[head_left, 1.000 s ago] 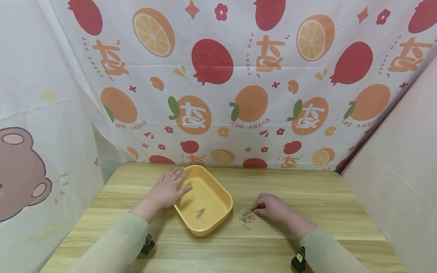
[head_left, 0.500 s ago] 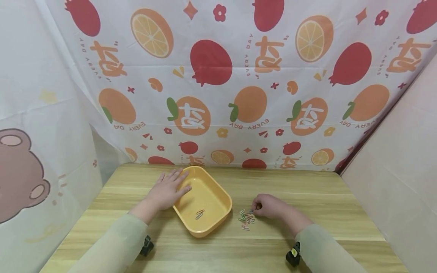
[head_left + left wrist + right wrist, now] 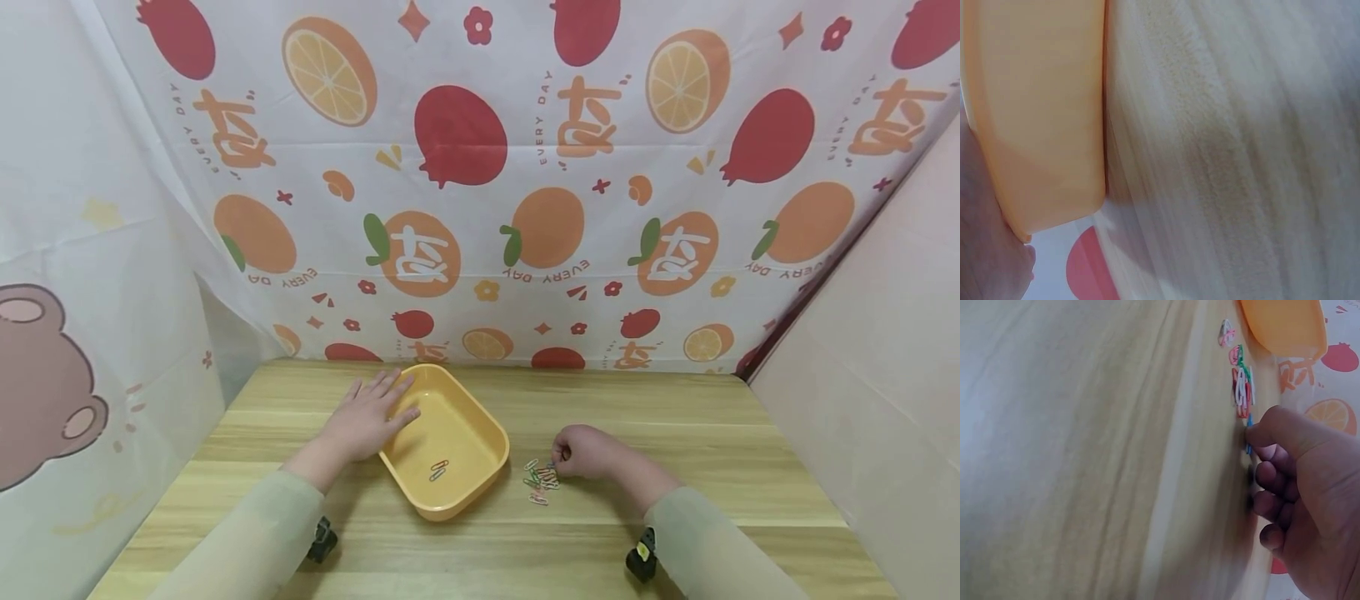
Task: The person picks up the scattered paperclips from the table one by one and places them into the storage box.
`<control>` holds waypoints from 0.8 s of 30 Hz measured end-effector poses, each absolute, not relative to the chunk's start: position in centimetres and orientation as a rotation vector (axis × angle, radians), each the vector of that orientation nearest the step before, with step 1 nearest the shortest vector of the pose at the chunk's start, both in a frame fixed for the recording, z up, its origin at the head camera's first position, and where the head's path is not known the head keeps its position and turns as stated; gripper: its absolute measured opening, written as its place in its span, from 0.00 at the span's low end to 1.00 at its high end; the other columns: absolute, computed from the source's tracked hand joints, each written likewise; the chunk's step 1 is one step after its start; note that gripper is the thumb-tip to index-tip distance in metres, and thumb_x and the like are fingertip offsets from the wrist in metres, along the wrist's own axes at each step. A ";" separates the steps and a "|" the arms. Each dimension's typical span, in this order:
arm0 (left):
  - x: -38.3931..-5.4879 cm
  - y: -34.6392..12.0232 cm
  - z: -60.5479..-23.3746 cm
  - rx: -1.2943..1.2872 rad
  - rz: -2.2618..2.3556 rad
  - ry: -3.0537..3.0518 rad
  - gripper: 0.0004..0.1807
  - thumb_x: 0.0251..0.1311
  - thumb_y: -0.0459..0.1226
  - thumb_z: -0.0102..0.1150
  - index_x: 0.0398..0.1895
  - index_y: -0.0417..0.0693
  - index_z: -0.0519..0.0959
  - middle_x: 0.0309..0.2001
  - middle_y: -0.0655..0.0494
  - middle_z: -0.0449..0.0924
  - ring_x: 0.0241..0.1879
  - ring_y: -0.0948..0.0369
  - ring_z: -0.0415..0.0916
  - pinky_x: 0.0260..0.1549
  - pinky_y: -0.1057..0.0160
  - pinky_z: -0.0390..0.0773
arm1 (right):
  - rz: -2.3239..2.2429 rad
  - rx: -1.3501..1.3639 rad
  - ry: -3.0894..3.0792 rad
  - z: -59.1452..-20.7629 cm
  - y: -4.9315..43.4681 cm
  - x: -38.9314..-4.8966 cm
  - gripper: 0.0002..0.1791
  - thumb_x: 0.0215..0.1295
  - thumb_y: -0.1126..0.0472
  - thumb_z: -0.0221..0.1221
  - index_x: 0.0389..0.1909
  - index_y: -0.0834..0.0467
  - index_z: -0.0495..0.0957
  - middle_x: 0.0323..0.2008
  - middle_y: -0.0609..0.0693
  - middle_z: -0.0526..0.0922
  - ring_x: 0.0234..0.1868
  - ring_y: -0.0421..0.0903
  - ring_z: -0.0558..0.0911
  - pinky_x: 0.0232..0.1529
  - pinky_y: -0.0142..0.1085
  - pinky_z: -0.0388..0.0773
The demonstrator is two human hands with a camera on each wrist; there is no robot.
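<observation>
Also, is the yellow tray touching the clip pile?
Apart. The head view shows a strip of wooden table between the yellow tray and the clip pile.

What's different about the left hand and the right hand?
The left hand has its fingers spread out, but the right hand has its fingers curled in. The left hand rests on the edge of the yellow tray, while the right hand pinches a blue paper clip beside the pile of paper clips. Both hands are bare and come out of pale sleeves.
</observation>
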State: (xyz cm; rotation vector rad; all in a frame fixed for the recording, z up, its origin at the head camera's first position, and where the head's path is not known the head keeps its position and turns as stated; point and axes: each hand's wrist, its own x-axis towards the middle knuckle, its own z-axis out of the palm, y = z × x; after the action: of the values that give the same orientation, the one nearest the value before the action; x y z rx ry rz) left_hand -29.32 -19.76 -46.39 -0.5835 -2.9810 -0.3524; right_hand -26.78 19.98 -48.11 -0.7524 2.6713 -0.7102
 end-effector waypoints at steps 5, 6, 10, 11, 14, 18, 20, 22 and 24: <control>-29.2 -19.7 -46.4 -0.581 -0.358 -2.979 0.38 0.72 0.60 0.44 0.78 0.51 0.58 0.78 0.44 0.50 0.75 0.41 0.47 0.71 0.35 0.37 | -0.674 -0.803 2.718 -48.9 20.3 -26.8 0.09 0.56 0.66 0.63 0.23 0.51 0.75 0.22 0.38 0.70 0.26 0.35 0.69 0.31 0.32 0.69; -29.2 -19.7 -46.4 -0.582 -0.358 -2.979 0.38 0.72 0.60 0.44 0.78 0.51 0.58 0.78 0.44 0.50 0.75 0.41 0.47 0.71 0.35 0.37 | -0.672 -0.811 2.729 -49.0 20.4 -26.8 0.09 0.56 0.66 0.63 0.23 0.51 0.75 0.22 0.38 0.70 0.26 0.35 0.69 0.31 0.32 0.69; -29.1 -19.6 -46.3 -0.581 -0.357 -2.981 0.38 0.72 0.60 0.44 0.77 0.51 0.58 0.77 0.44 0.50 0.75 0.40 0.47 0.71 0.35 0.37 | -0.649 -0.839 2.782 -49.3 20.6 -26.7 0.10 0.58 0.65 0.63 0.24 0.49 0.74 0.23 0.39 0.70 0.27 0.35 0.69 0.31 0.32 0.70; -29.1 -19.7 -46.3 -0.580 -0.356 -2.983 0.38 0.72 0.60 0.44 0.77 0.51 0.58 0.77 0.44 0.50 0.75 0.41 0.47 0.71 0.35 0.37 | -0.640 -0.847 2.796 -49.3 20.6 -26.7 0.10 0.58 0.65 0.63 0.24 0.49 0.74 0.23 0.39 0.70 0.27 0.35 0.69 0.31 0.32 0.70; -29.0 -19.7 -46.3 -0.571 -0.361 -2.988 0.38 0.72 0.60 0.45 0.78 0.51 0.58 0.78 0.44 0.50 0.75 0.41 0.47 0.71 0.35 0.37 | -0.605 -0.877 2.834 -49.3 20.5 -26.5 0.09 0.61 0.63 0.62 0.25 0.48 0.75 0.24 0.39 0.71 0.27 0.34 0.69 0.30 0.31 0.70; -29.0 -19.7 -46.4 -0.565 -0.366 -2.982 0.38 0.71 0.59 0.45 0.77 0.51 0.59 0.77 0.43 0.51 0.75 0.41 0.47 0.71 0.35 0.38 | -0.548 -0.933 2.887 -49.3 20.4 -26.2 0.08 0.63 0.62 0.62 0.27 0.48 0.77 0.24 0.38 0.71 0.26 0.34 0.69 0.30 0.30 0.70; -29.1 -19.7 -46.6 -0.563 -0.366 -2.978 0.38 0.71 0.60 0.45 0.77 0.51 0.59 0.77 0.43 0.51 0.75 0.41 0.47 0.71 0.35 0.38 | -0.513 -0.968 2.913 -49.4 20.4 -26.2 0.08 0.63 0.62 0.62 0.27 0.48 0.77 0.24 0.38 0.71 0.26 0.34 0.69 0.29 0.29 0.70; -29.2 -19.8 -46.7 -0.560 -0.363 -2.977 0.38 0.71 0.60 0.45 0.77 0.52 0.59 0.77 0.44 0.52 0.76 0.42 0.46 0.71 0.35 0.38 | -0.475 -0.997 2.932 -49.5 20.4 -26.2 0.07 0.63 0.62 0.63 0.27 0.48 0.78 0.24 0.37 0.71 0.26 0.34 0.68 0.29 0.29 0.70; -29.2 -19.8 -46.9 -0.558 -0.362 -2.978 0.38 0.71 0.60 0.44 0.77 0.53 0.58 0.77 0.44 0.52 0.76 0.42 0.46 0.72 0.36 0.38 | -0.449 -1.015 2.940 -49.6 20.5 -26.2 0.07 0.63 0.61 0.64 0.27 0.47 0.79 0.25 0.36 0.71 0.26 0.34 0.68 0.29 0.29 0.70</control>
State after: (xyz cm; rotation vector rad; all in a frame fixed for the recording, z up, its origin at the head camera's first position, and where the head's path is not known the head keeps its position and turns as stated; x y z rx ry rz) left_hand -29.20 -19.76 -46.86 -0.5582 -2.9779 -0.3623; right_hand -26.21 20.47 -49.63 -1.0152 2.9397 -0.4489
